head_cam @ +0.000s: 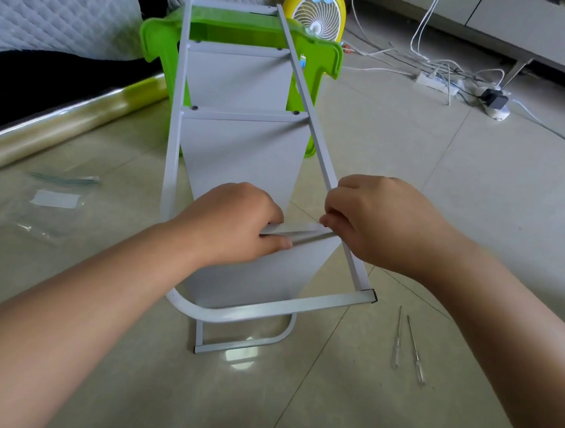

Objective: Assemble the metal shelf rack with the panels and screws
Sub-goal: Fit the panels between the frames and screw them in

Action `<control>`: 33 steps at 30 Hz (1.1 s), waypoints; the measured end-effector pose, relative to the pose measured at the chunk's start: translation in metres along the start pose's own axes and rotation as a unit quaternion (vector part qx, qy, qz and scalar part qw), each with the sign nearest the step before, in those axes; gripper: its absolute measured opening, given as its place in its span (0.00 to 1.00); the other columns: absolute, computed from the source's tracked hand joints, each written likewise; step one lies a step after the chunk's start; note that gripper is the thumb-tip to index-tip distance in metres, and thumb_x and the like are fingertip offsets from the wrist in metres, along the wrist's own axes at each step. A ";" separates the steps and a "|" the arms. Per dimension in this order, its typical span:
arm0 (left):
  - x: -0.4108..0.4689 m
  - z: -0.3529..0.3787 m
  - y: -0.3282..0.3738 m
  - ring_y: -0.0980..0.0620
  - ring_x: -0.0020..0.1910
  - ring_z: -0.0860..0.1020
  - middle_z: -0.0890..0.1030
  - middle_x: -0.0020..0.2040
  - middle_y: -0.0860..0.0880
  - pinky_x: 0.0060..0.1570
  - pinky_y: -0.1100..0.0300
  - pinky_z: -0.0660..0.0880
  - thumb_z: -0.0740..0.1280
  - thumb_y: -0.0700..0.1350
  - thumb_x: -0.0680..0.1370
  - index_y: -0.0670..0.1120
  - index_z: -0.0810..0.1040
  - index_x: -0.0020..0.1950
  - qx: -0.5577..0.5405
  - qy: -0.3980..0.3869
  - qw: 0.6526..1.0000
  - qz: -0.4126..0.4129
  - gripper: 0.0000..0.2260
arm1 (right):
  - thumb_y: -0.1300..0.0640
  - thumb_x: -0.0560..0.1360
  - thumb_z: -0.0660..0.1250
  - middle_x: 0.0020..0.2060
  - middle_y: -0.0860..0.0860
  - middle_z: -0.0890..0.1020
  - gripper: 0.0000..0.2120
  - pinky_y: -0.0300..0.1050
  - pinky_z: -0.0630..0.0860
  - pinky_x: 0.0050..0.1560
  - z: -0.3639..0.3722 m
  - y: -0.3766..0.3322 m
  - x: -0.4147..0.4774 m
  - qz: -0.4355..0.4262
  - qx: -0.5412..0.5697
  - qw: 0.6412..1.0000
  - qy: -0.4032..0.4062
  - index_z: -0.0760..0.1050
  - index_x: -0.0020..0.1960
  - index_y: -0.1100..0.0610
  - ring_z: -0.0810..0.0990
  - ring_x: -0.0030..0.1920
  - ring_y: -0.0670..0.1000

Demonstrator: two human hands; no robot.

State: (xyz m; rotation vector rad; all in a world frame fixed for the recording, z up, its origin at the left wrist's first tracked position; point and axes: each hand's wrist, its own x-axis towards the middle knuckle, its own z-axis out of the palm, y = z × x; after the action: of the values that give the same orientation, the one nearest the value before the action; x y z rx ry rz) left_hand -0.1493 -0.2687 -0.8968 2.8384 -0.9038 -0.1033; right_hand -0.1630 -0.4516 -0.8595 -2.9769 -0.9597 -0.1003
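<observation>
Head view, rack lying lengthwise away from the camera. The shelf rack [175, 146] is on the tiled floor [459, 199], with its curved foot nearest the camera. Its far end overlaps a green stool [159, 43], and the contact there is hidden. The far panel [237, 77] and middle panel [242, 147] sit between the uprights with dark screw heads at their corners. The near panel [253, 275] stands tilted inside the frame. Its left top edge is covered by the left hand [237, 224], and its right end is covered where it meets the right rail [314, 125]. That joint lies under the right hand [384, 224], so I cannot tell whether a screw is there. The left forearm comes in from the lower left; its fingers curl over the near panel's folded lip with the thumb beneath, gripping it. The right forearm comes in from the lower right, and its thumb and forefinger pinch the lip's end against the rail. Both elbows are cut off by the frame. Two screwdrivers [397, 339] with clear handles lie right of the rack's foot. A clear plastic bag [52, 207] lies left of the rack, its contents hard to make out. Beyond the rack stands a yellow fan [317, 14], with its top cut off.
</observation>
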 end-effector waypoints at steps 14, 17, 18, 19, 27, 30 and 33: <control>0.001 -0.002 0.001 0.44 0.40 0.74 0.75 0.38 0.42 0.37 0.55 0.66 0.60 0.57 0.76 0.41 0.75 0.39 -0.005 -0.009 1.000 -0.017 0.20 | 0.51 0.80 0.49 0.26 0.48 0.59 0.21 0.40 0.50 0.27 0.005 -0.012 0.004 0.072 -0.014 0.997 -0.009 0.49 0.30 0.52 0.60 0.25 0.52; 0.000 -0.002 0.002 0.44 0.40 0.73 0.75 0.38 0.42 0.37 0.56 0.66 0.61 0.57 0.76 0.41 0.75 0.39 -0.004 -0.011 1.000 -0.019 0.19 | 0.49 0.81 0.47 0.29 0.48 0.61 0.20 0.41 0.55 0.27 0.004 -0.012 0.004 0.078 -0.040 0.995 -0.052 0.51 0.31 0.53 0.61 0.27 0.49; 0.000 -0.002 0.002 0.44 0.40 0.73 0.75 0.38 0.41 0.36 0.56 0.65 0.61 0.57 0.76 0.40 0.75 0.39 -0.004 -0.011 1.000 -0.018 0.20 | 0.48 0.80 0.48 0.30 0.48 0.63 0.19 0.42 0.57 0.27 0.000 -0.012 0.003 0.075 -0.033 0.995 -0.058 0.54 0.32 0.53 0.64 0.29 0.51; 0.000 -0.001 0.001 0.43 0.40 0.74 0.76 0.38 0.41 0.36 0.56 0.65 0.61 0.57 0.76 0.40 0.75 0.39 -0.006 -0.010 1.000 -0.018 0.20 | 0.48 0.80 0.50 0.32 0.48 0.66 0.17 0.43 0.62 0.29 0.000 -0.010 0.000 0.068 -0.014 0.996 -0.056 0.58 0.35 0.54 0.68 0.32 0.52; 0.001 0.002 -0.001 0.44 0.40 0.74 0.77 0.39 0.42 0.36 0.56 0.65 0.60 0.57 0.76 0.40 0.76 0.41 -0.009 -0.002 1.000 -0.010 0.20 | 0.61 0.71 0.59 0.33 0.56 0.78 0.10 0.51 0.76 0.26 0.004 0.005 -0.004 -0.052 0.088 0.993 0.050 0.77 0.38 0.64 0.77 0.29 0.58; 0.001 0.002 -0.001 0.44 0.40 0.74 0.76 0.39 0.41 0.35 0.57 0.63 0.60 0.57 0.76 0.40 0.75 0.40 -0.013 -0.001 1.000 -0.009 0.20 | 0.63 0.70 0.62 0.32 0.56 0.77 0.07 0.51 0.75 0.24 0.005 0.004 -0.001 -0.059 0.072 0.994 0.058 0.77 0.37 0.64 0.76 0.27 0.58; 0.000 0.001 -0.001 0.44 0.39 0.73 0.75 0.38 0.41 0.35 0.57 0.64 0.61 0.57 0.76 0.40 0.74 0.38 -0.016 -0.002 1.000 -0.012 0.20 | 0.63 0.69 0.62 0.30 0.57 0.76 0.06 0.49 0.73 0.21 0.005 0.003 -0.002 -0.057 0.054 0.995 0.060 0.75 0.36 0.64 0.74 0.25 0.58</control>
State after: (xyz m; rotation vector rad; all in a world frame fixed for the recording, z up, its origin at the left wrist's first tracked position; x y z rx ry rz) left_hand -0.1489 -0.2683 -0.8979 2.8208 -0.8617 -0.1264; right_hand -0.1623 -0.4554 -0.8646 -2.7822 -1.0839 -0.2195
